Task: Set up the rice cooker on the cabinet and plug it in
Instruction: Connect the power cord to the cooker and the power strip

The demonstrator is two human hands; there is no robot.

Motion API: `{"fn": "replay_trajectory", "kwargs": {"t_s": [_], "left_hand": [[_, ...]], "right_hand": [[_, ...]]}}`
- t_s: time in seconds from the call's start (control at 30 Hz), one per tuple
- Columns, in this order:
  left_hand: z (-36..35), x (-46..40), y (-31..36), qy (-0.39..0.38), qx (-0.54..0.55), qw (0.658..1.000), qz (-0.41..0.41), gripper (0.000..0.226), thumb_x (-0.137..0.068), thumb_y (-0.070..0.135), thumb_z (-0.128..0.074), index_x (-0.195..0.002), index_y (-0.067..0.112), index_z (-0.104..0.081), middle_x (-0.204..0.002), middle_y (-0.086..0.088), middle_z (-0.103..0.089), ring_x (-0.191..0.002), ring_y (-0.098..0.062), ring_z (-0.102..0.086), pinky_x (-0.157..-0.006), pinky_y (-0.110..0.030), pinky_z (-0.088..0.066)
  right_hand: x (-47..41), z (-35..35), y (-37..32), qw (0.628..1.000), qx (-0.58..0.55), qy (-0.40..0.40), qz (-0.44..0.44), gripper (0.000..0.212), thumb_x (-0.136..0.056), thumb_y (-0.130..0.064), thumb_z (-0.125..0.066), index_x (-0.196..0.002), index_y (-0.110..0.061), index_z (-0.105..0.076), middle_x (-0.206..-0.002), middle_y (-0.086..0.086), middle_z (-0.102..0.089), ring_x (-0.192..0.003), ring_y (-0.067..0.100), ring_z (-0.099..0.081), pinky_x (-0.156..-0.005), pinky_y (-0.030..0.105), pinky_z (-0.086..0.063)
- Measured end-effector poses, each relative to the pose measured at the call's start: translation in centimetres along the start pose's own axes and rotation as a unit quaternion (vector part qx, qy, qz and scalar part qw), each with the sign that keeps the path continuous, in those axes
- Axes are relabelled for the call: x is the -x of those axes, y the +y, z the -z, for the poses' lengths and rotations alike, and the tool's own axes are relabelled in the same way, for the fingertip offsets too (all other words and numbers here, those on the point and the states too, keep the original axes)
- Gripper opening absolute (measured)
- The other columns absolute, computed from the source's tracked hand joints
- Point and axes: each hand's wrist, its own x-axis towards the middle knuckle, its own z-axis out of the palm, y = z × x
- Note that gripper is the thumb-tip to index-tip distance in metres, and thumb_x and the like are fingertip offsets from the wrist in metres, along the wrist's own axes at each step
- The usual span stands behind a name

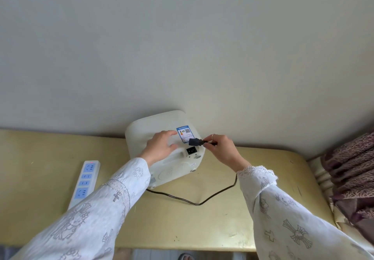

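Note:
A white rice cooker (150,126) stands on the yellow cabinet top (222,219), close to the wall, with its back side turned toward me. A black power socket (191,150) shows on that back side, below a blue label (183,133). My left hand (160,146) lies flat on the cooker, fingers spread. My right hand (220,148) pinches the black connector (194,142) of the power cord, held just above the socket and apart from it. The black cord (192,201) trails over the cabinet top and runs under the cooker's near left corner.
A white power strip (86,180) with blue outlets lies on the cabinet to the left of the cooker, a small red light at its far end. Patterned maroon fabric (350,178) hangs at the right edge. The plain wall rises right behind the cooker.

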Motion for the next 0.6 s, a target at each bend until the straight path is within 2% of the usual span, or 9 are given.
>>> {"fn": "replay_trajectory", "kwargs": {"t_s": [0.07, 0.17, 0.27, 0.37, 0.43, 0.5, 0.57, 0.6], "left_hand": [[-0.2, 0.0, -2.4, -0.006, -0.089, 0.996, 0.024, 0.055, -0.090, 0.034, -0.056, -0.141, 0.023, -0.038, -0.153, -0.001, -0.031, -0.143, -0.019, -0.022, -0.115, -0.044, -0.017], [-0.4, 0.3, -4.1, -0.031, -0.087, 0.995, 0.032, 0.056, -0.090, 0.042, -0.052, -0.142, 0.034, -0.034, -0.159, 0.011, -0.012, -0.147, -0.012, 0.001, -0.111, -0.061, -0.003], [-0.4, 0.3, -4.4, -0.041, -0.076, 0.996, 0.035, 0.055, -0.090, 0.043, -0.053, -0.141, 0.038, -0.034, -0.159, 0.014, -0.009, -0.147, -0.010, 0.004, -0.108, -0.067, -0.003], [-0.4, 0.3, -4.3, -0.045, -0.073, 0.996, 0.038, 0.054, -0.090, 0.043, -0.052, -0.141, 0.038, -0.033, -0.159, 0.014, -0.008, -0.146, -0.009, 0.006, -0.108, -0.069, -0.004], [-0.5, 0.4, -4.3, -0.046, -0.073, 0.995, 0.040, 0.054, -0.091, 0.043, -0.051, -0.141, 0.039, -0.032, -0.159, 0.015, -0.007, -0.146, -0.009, 0.006, -0.108, -0.068, -0.003], [-0.5, 0.5, -4.4, -0.043, -0.071, 0.996, 0.040, 0.054, -0.091, 0.043, -0.050, -0.141, 0.038, -0.031, -0.159, 0.015, -0.007, -0.146, -0.009, 0.007, -0.108, -0.069, -0.003], [-0.5, 0.5, -4.4, -0.040, -0.071, 0.996, 0.038, 0.053, -0.091, 0.043, -0.050, -0.141, 0.038, -0.032, -0.159, 0.014, -0.007, -0.146, -0.009, 0.007, -0.108, -0.070, -0.003], [-0.5, 0.5, -4.4, -0.040, -0.072, 0.996, 0.037, 0.053, -0.091, 0.043, -0.050, -0.141, 0.038, -0.032, -0.159, 0.014, -0.007, -0.147, -0.010, 0.007, -0.108, -0.070, -0.003]], "right_hand": [[-0.7, -0.3, -0.2, 0.997, 0.069, -0.015, 0.011, 0.014, -0.086, -0.013, -0.058, -0.098, -0.012, -0.065, -0.084, 0.002, -0.067, -0.083, 0.025, -0.058, -0.073, 0.030, -0.040], [-1.3, -0.5, -0.6, 0.972, 0.213, -0.008, 0.096, 0.014, -0.086, -0.011, -0.055, -0.098, -0.014, -0.061, -0.094, 0.006, -0.069, -0.094, 0.027, -0.055, -0.079, 0.033, -0.031], [-2.3, -0.7, -1.4, 0.917, 0.350, -0.013, 0.190, 0.017, -0.088, -0.011, -0.054, -0.104, -0.016, -0.061, -0.098, 0.002, -0.069, -0.094, 0.024, -0.053, -0.074, 0.030, -0.024], [-2.5, -0.3, -1.6, 0.866, 0.439, -0.036, 0.236, 0.026, -0.088, -0.007, -0.052, -0.110, -0.018, -0.059, -0.097, 0.000, -0.067, -0.095, 0.023, -0.055, -0.074, 0.028, -0.021], [-2.4, 0.2, -1.5, 0.845, 0.475, -0.051, 0.238, 0.032, -0.086, -0.002, -0.048, -0.112, -0.018, -0.059, -0.095, 0.001, -0.066, -0.094, 0.024, -0.056, -0.073, 0.028, -0.020], [-2.1, 0.3, -1.8, 0.836, 0.485, -0.040, 0.255, 0.033, -0.078, 0.003, -0.054, -0.104, -0.015, -0.064, -0.085, 0.004, -0.066, -0.084, 0.025, -0.059, -0.073, 0.029, -0.027], [-1.8, 0.1, -2.5, 0.812, 0.507, -0.006, 0.290, 0.032, -0.053, 0.005, -0.074, -0.077, -0.016, -0.072, -0.058, 0.002, -0.062, -0.059, 0.023, -0.059, -0.062, 0.025, -0.040], [-1.7, 0.0, -2.9, 0.803, 0.510, 0.018, 0.308, 0.034, -0.040, 0.004, -0.078, -0.065, -0.018, -0.071, -0.048, -0.001, -0.057, -0.049, 0.021, -0.056, -0.055, 0.022, -0.041]]}}
